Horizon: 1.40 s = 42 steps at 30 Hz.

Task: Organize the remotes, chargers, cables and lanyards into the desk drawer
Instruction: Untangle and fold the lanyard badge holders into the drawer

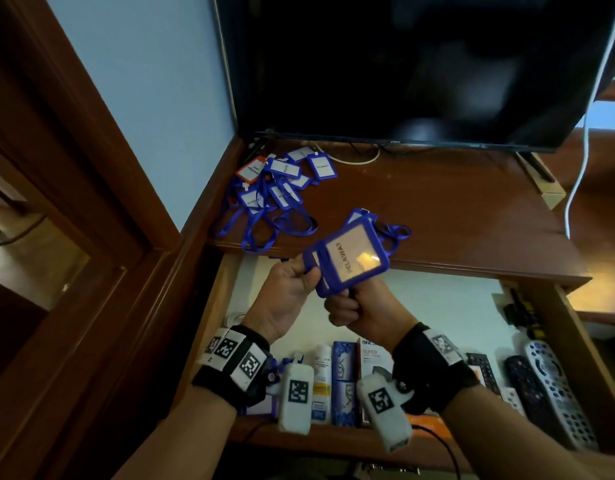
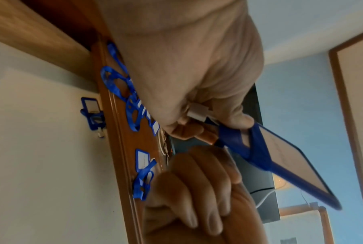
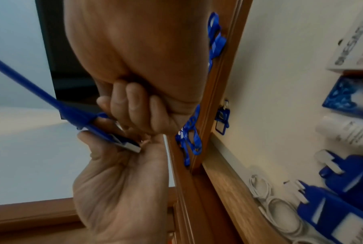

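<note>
A blue badge holder point(image 1: 351, 261) with a "PELAWAT" card is held above the open drawer point(image 1: 437, 299), its strap wound round it. My left hand point(image 1: 307, 277) pinches its top end at the metal clip point(image 2: 197, 111). My right hand point(image 1: 344, 304) is curled in a fist at the holder's lower edge, just under it. In the right wrist view the left hand point(image 3: 118, 173) lies below the curled right-hand fingers point(image 3: 130, 105). Several blue lanyards point(image 1: 274, 188) lie piled on the desk top at the back left, and one more point(image 1: 394, 230) lies behind the held holder.
Remotes point(image 1: 545, 386) lie at the drawer's right. Boxes and a tube point(image 1: 344, 372) stand along its front, a coiled white cable point(image 1: 235, 318) lies at its left, and blue badge holders point(image 3: 343, 198) lie in it too. A dark TV point(image 1: 403, 64) stands on the desk.
</note>
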Available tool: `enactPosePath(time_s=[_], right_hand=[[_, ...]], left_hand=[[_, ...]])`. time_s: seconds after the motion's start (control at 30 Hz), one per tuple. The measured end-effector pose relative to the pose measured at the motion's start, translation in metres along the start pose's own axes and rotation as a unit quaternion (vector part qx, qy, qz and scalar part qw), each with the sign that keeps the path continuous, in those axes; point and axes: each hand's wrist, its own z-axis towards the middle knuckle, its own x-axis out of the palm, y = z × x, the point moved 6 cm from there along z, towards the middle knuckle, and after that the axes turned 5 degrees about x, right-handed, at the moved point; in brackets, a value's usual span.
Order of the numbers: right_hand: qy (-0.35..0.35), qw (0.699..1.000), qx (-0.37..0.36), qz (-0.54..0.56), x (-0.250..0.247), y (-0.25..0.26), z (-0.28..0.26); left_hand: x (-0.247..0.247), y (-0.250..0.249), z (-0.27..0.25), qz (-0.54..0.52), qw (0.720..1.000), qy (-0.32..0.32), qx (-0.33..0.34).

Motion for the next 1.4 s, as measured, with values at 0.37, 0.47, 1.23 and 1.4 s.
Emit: enactPosePath(time_s=[0.37,0.47,1.23,1.4], right_hand=[[-0.092,0.98,0.068,-0.163,-0.062,-0.005,0.039],[-0.2,0.94,0.031,-0.275,-0.101,0.019,0.062],[-0.28,0.607,0.05,-0.742,-0.176,0.071,0.126],[-0.302,0.565,0.054,-0.766,-0.175,0.059,0.112]], left_hand=[[-0.047,0.023,-0.004,0.047,0.987,-0.133,-0.082],[-0.076,0.03,-0.012,0.165,0.962,-0.14,-0.164],[-0.05,0.162,-0.029,0.682,0.518,0.421,-0.299],[-0.052,0.183,-0.038,0.7,0.484,0.446,-0.277]])
